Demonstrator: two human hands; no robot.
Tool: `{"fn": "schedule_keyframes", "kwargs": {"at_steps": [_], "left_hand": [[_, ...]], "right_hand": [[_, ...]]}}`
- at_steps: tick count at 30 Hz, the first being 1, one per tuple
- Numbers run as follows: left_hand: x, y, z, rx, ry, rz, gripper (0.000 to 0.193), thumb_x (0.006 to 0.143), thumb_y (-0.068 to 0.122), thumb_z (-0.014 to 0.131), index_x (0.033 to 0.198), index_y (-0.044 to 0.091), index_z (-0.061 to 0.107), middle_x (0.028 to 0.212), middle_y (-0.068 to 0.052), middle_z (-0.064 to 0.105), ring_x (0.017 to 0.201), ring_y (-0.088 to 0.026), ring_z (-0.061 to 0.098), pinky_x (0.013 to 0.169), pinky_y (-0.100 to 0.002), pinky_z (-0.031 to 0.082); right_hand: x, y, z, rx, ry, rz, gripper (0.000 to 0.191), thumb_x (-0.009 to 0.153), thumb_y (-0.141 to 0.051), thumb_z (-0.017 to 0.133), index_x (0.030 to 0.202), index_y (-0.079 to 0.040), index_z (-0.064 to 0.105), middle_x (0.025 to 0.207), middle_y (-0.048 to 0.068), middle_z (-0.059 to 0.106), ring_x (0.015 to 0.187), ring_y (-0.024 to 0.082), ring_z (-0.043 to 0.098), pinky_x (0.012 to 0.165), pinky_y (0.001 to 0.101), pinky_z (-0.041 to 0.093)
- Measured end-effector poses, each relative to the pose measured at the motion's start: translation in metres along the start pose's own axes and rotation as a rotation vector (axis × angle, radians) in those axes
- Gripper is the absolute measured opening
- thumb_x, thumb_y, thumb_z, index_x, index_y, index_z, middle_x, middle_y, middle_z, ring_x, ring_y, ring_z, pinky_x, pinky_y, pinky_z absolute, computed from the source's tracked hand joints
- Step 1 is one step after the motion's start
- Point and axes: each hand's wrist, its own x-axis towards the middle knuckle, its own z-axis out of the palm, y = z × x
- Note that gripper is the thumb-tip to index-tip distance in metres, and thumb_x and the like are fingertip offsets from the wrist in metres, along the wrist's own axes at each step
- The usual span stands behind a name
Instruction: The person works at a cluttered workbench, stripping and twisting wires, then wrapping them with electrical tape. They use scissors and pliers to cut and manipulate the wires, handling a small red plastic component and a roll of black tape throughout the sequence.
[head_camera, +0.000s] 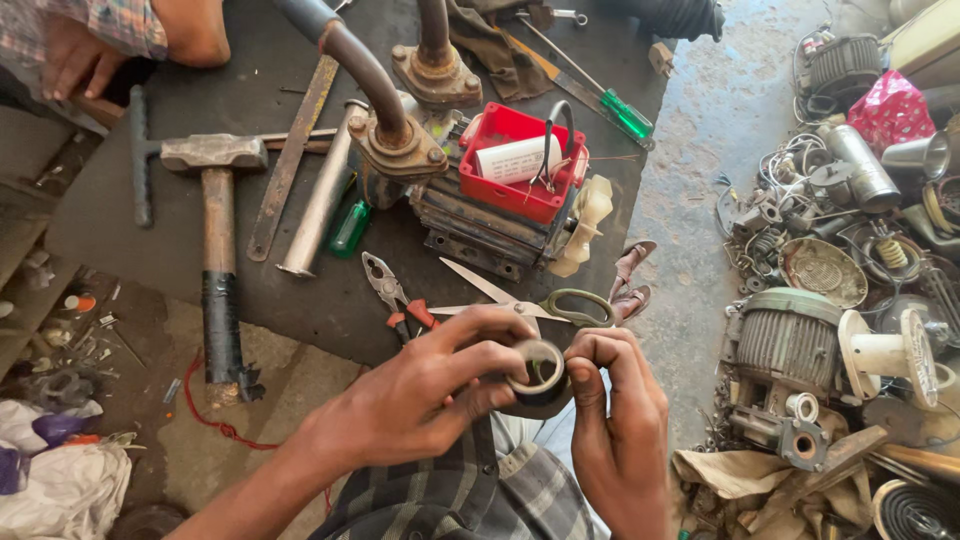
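A roll of black tape (540, 375) is pinched between both hands, the left hand (425, 395) and right hand (620, 420), just off the worktop's (130, 230) near edge, near scissors (530, 305) and pliers (395, 290).

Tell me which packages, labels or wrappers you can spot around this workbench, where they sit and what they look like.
White cylinder with a paper-like label: lying inside the red plastic box on the old motor, small dark print.
Shiny pink-red crinkled wrapper: top right, on the scrap heap.
White plastic bags: bottom left on the floor, crumpled.
No screens or signs in view.
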Motion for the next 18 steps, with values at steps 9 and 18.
{"fn": "schedule_keyframes", "kwargs": {"at_steps": [9, 18], "left_hand": [[0.008, 0.0, 0.011, 0.025, -0.006, -0.326, 0.03, 0.088, 0.024, 0.075, 0.105, 0.001, 0.068, 0.105, -0.012, 0.073, 0.086, -0.027, 0.072, 0.072, -0.038, 0.057], [0.012, -0.011, 0.025, -0.041, -0.032, -0.188, 0.024, 0.093, 0.02, 0.073, 0.096, -0.002, 0.066, 0.123, -0.014, 0.067, 0.11, -0.031, 0.067, 0.09, -0.038, 0.052]], "right_hand": [[-0.021, 0.002, 0.021, -0.115, 0.141, 0.018, 0.014, 0.104, -0.009, 0.054, 0.095, 0.0, 0.056, 0.104, 0.013, 0.067, 0.088, 0.026, 0.067, 0.078, 0.0357, 0.052], [-0.031, 0.026, 0.021, 0.198, 0.19, 0.207, 0.012, 0.106, -0.009, 0.055, 0.105, 0.001, 0.061, 0.108, 0.01, 0.069, 0.093, 0.018, 0.06, 0.083, 0.0329, 0.05]]}}
